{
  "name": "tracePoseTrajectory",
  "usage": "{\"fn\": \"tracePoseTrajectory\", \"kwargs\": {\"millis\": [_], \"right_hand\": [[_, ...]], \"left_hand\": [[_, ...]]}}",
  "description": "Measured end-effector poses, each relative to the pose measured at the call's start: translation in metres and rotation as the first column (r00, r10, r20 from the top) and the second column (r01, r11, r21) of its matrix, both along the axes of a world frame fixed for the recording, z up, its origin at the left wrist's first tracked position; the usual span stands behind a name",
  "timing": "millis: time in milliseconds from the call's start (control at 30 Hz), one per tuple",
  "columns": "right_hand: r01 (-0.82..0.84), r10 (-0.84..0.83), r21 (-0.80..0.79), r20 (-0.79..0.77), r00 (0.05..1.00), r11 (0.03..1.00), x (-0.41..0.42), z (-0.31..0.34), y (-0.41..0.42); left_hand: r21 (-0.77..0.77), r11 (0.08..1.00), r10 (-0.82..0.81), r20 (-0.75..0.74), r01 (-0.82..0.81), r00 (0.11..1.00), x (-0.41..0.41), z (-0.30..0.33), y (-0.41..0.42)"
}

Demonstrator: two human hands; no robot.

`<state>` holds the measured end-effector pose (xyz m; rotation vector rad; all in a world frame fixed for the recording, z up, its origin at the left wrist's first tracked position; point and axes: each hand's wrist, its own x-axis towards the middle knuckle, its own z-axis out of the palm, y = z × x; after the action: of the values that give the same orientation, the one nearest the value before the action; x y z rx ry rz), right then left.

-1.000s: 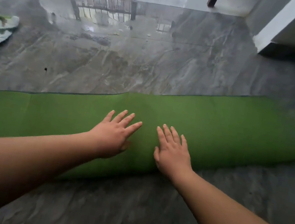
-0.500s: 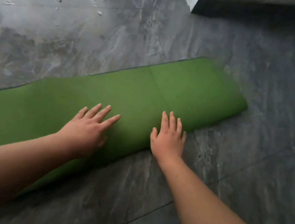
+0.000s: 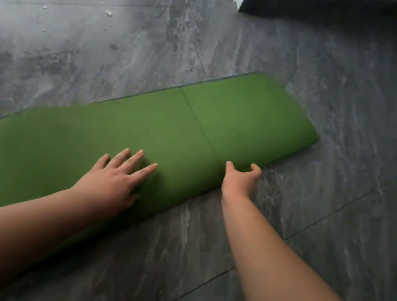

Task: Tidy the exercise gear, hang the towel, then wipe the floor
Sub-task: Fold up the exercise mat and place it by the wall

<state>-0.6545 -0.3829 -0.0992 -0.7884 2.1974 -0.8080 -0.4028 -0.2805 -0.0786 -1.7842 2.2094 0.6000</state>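
Green foam mat (image 3: 196,128), partly rolled, lies slantwise across the grey marble-look floor (image 3: 355,125), its roll on the near side and its right end toward the far right. From the head camera, the left hand (image 3: 113,177) rests flat on the roll with fingers spread straight. To its right, the right hand (image 3: 239,181) curls thumb and fingers around the roll's near edge, gripping it. Wet patches (image 3: 57,14) shine on the far left floor.

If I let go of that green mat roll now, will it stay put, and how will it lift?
The green mat roll would probably spring open a little: a flat flap lies unrolled on its far side. Its round shape may let it roll on the glossy tile floor. Lifted by the right hand alone, near one end, it likely sags; the left hand should share the load.
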Motion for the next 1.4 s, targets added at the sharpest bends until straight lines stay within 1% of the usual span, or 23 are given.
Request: {"fn": "tracePoseTrajectory", "kwargs": {"millis": [33, 100, 133, 167, 267, 400, 500, 600, 667, 700, 767, 800, 867, 933, 967, 1033, 1100, 1133, 1233, 1267, 1333, 1400], "right_hand": [[0.071, -0.070, -0.015, 0.079, 0.994, 0.997, -0.001, 0.001, -0.003], [0.221, -0.205, -0.035, 0.253, 0.946, 0.975, -0.002, 0.003, -0.006], [0.272, -0.245, -0.045, 0.314, 0.917, 0.961, -0.003, 0.003, -0.008], [0.286, -0.250, -0.056, 0.342, 0.906, 0.957, -0.004, 0.003, -0.010], [0.227, -0.165, -0.128, 0.376, 0.912, 0.965, 0.001, 0.010, -0.011], [0.179, -0.062, -0.254, 0.410, 0.910, 0.951, 0.009, 0.033, -0.005], [0.058, 0.045, -0.343, 0.283, 0.958, 0.937, 0.020, 0.053, 0.006], [-0.071, 0.157, -0.363, 0.214, 0.964, 0.929, 0.032, 0.068, 0.020], [-0.190, 0.241, -0.347, 0.110, 0.964, 0.918, 0.036, 0.078, 0.028], [-0.270, 0.293, -0.325, 0.023, 0.956, 0.907, 0.037, 0.084, 0.032], [-0.410, 0.387, -0.248, -0.138, 0.912, 0.878, 0.039, 0.087, 0.039], [-0.454, 0.418, -0.202, -0.196, 0.887, 0.868, 0.040, 0.084, 0.042], [-0.551, 0.495, -0.147, -0.296, 0.817, 0.822, 0.045, 0.076, 0.052], [-0.655, 0.594, -0.101, -0.334, 0.732, 0.749, 0.048, 0.065, 0.063], [-0.709, 0.654, -0.054, -0.341, 0.675, 0.704, 0.049, 0.060, 0.069], [-0.796, 0.768, 0.127, -0.387, 0.510, 0.592, 0.052, 0.051, 0.080], [-0.802, 0.822, 0.325, -0.467, 0.325, 0.501, 0.058, 0.041, 0.090], [-0.783, 0.828, 0.397, -0.501, 0.252, 0.479, 0.060, 0.035, 0.095], [-0.709, 0.849, 0.564, -0.519, 0.094, 0.423, 0.078, 0.033, 0.115], [-0.717, 0.854, 0.586, -0.520, 0.024, 0.377, 0.087, 0.034, 0.122], [-0.786, 0.833, 0.570, -0.537, -0.135, 0.240, 0.107, 0.034, 0.134], [-0.841, 0.783, 0.528, -0.571, -0.248, 0.118, 0.129, 0.034, 0.143]], "left_hand": [[0.000, 1.000, 0.002, -0.006, -0.002, 1.000, 0.000, 0.000, 0.002], [0.004, 1.000, 0.004, -0.029, -0.004, 1.000, -0.001, 0.001, 0.008], [-0.004, 1.000, -0.002, -0.041, 0.002, 0.999, -0.001, 0.000, 0.011], [-0.013, 1.000, -0.011, -0.051, 0.010, 0.999, -0.002, 0.000, 0.014], [-0.017, 1.000, -0.017, -0.067, 0.016, 0.998, 0.000, 0.001, 0.018], [-0.013, 1.000, 0.008, -0.060, -0.009, 0.998, 0.009, 0.008, 0.018], [-0.054, 0.998, 0.040, -0.097, -0.045, 0.995, 0.022, 0.020, 0.017], [-0.107, 0.990, 0.078, -0.122, -0.091, 0.989, 0.041, 0.036, 0.023], [-0.119, 0.985, 0.112, -0.132, -0.128, 0.985, 0.056, 0.046, 0.031], [-0.118, 0.983, 0.128, -0.133, -0.144, 0.983, 0.064, 0.050, 0.037], [-0.114, 0.979, 0.154, -0.131, -0.169, 0.979, 0.080, 0.053, 0.050], [-0.115, 0.977, 0.161, -0.134, -0.177, 0.978, 0.087, 0.053, 0.057], [-0.114, 0.975, 0.173, -0.150, -0.191, 0.973, 0.099, 0.052, 0.071], [-0.100, 0.970, 0.203, -0.167, -0.221, 0.965, 0.108, 0.049, 0.086], [-0.094, 0.967, 0.219, -0.175, -0.238, 0.960, 0.112, 0.048, 0.094], [-0.081, 0.963, 0.239, -0.177, -0.256, 0.955, 0.117, 0.045, 0.108], [-0.052, 0.965, 0.246, -0.156, -0.256, 0.957, 0.119, 0.041, 0.122], [-0.029, 0.967, 0.247, -0.143, -0.254, 0.958, 0.120, 0.039, 0.130], [0.035, 0.966, 0.257, -0.144, -0.255, 0.956, 0.120, 0.031, 0.149], [0.058, 0.963, 0.268, -0.158, -0.262, 0.950, 0.120, 0.028, 0.154], [0.094, 0.957, 0.287, -0.176, -0.274, 0.942, 0.121, 0.022, 0.160], [0.099, 0.960, 0.277, -0.167, -0.264, 0.946, 0.123, 0.019, 0.164]]}}
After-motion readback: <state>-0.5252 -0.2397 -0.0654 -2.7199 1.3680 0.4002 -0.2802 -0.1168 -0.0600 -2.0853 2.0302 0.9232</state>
